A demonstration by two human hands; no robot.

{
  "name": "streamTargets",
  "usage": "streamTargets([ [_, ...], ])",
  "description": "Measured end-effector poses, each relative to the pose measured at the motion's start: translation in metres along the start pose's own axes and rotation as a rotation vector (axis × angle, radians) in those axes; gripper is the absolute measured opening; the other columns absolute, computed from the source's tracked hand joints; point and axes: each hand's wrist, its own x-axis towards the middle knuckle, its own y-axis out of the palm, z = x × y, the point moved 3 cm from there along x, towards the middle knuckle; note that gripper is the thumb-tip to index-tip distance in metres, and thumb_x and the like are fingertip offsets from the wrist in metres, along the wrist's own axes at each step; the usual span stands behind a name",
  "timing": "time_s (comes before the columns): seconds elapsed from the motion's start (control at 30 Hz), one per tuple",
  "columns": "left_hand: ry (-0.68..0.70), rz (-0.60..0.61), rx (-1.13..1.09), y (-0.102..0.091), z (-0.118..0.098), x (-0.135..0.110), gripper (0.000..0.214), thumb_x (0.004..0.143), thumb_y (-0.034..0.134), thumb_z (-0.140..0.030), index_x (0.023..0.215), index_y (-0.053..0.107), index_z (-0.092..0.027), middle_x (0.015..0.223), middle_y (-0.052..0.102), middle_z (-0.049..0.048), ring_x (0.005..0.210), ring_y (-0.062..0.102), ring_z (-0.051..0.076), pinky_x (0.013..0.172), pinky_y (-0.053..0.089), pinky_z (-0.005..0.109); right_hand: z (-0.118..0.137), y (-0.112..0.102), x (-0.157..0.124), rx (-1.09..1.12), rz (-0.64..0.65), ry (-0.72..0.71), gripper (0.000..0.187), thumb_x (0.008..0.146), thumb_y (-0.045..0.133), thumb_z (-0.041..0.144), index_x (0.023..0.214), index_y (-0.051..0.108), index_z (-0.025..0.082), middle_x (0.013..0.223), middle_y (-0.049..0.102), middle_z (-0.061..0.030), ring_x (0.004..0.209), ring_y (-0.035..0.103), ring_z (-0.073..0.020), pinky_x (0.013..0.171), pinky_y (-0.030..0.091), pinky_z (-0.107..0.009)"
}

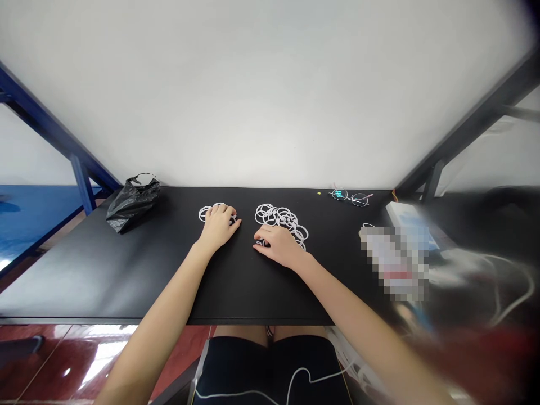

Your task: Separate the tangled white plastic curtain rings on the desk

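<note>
My left hand (220,220) rests palm down on a small group of white rings (204,214). Its fingers are stretched out and its thumb is apart, with parts of the rings showing around them. To the right, a larger loose pile of thin white rings (287,217) lies on the black table (169,281). At the near left side of that pile, my right hand (276,243) is curled, thumb and fingers bent around a bit of white ring. The palm hides some of the pile.
A black plastic bag (134,202) stands at the back left. Eyeglasses (349,197) lie near the wall, beside a tiny yellow-green bit (319,193). On the right are a white box (411,222) and blurred clear plastic. A white cable (297,377) crosses my lap.
</note>
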Motion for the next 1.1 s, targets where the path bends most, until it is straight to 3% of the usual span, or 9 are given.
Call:
streamTargets([
  [0.2, -0.003, 0.008, -0.001, -0.001, -0.001, 0.000, 0.021, 0.090, 0.053, -0.036, 0.098, 0.061, -0.019, 0.105, 0.061, 0.0123, 0.106, 0.053, 0.032, 0.098, 0.035, 0.047, 0.000, 0.001, 0.001, 0.046, 0.024, 0.014, 0.016, 0.083, 0.059, 0.002, 0.087, 0.063, 0.017, 0.087, 0.063, -0.0018, 0.066, 0.055, -0.0113, 0.069, 0.044, -0.025],
  [0.63, 0.007, -0.005, -0.042, -0.002, -0.001, 0.000, 0.021, 0.090, 0.053, -0.035, 0.101, 0.060, -0.019, 0.107, 0.062, 0.0123, 0.108, 0.053, 0.032, 0.098, 0.036, 0.048, -0.002, 0.002, 0.000, 0.068, -0.004, -0.026, 0.020, 0.086, 0.053, 0.001, 0.091, 0.063, 0.017, 0.092, 0.064, -0.0050, 0.079, 0.061, -0.0156, 0.075, 0.048, -0.027],
  [0.77, -0.016, -0.067, -0.180, -0.006, -0.006, 0.001, 0.022, 0.088, 0.054, -0.035, 0.104, 0.060, -0.020, 0.111, 0.063, 0.0112, 0.110, 0.053, 0.031, 0.098, 0.038, 0.046, -0.002, 0.000, 0.000, 0.033, -0.023, -0.049, 0.022, 0.087, 0.050, 0.000, 0.092, 0.062, 0.017, 0.091, 0.064, -0.0055, 0.078, 0.061, -0.0159, 0.074, 0.049, -0.028],
  [0.93, -0.004, -0.198, -0.530, -0.017, -0.021, 0.001, 0.016, 0.083, 0.054, -0.024, 0.097, 0.061, -0.020, 0.107, 0.066, 0.0077, 0.107, 0.058, 0.024, 0.100, 0.042, 0.042, -0.002, -0.002, 0.000, 0.017, -0.104, -0.081, 0.024, 0.085, 0.047, -0.001, 0.091, 0.062, 0.018, 0.088, 0.063, -0.0052, 0.077, 0.061, -0.0167, 0.074, 0.050, -0.030],
  [1.0, 0.015, -0.111, -0.761, -0.017, -0.029, 0.000, 0.016, 0.081, 0.054, -0.021, 0.096, 0.061, -0.018, 0.101, 0.067, 0.0071, 0.099, 0.062, 0.022, 0.095, 0.047, 0.039, -0.001, -0.004, 0.000, 0.019, -0.191, -0.091, 0.024, 0.085, 0.046, 0.000, 0.090, 0.061, 0.018, 0.088, 0.065, -0.0058, 0.078, 0.062, -0.0175, 0.075, 0.052, -0.031],
  [1.1, 0.053, 0.191, -1.127, -0.011, -0.044, -0.004, 0.021, 0.080, 0.056, -0.020, 0.100, 0.060, -0.016, 0.094, 0.068, 0.0067, 0.086, 0.065, 0.018, 0.083, 0.052, 0.035, -0.002, -0.008, 0.000, 0.033, -0.343, -0.080, 0.023, 0.087, 0.045, 0.004, 0.087, 0.062, 0.019, 0.090, 0.066, -0.0071, 0.083, 0.064, -0.0189, 0.077, 0.054, -0.033],
])
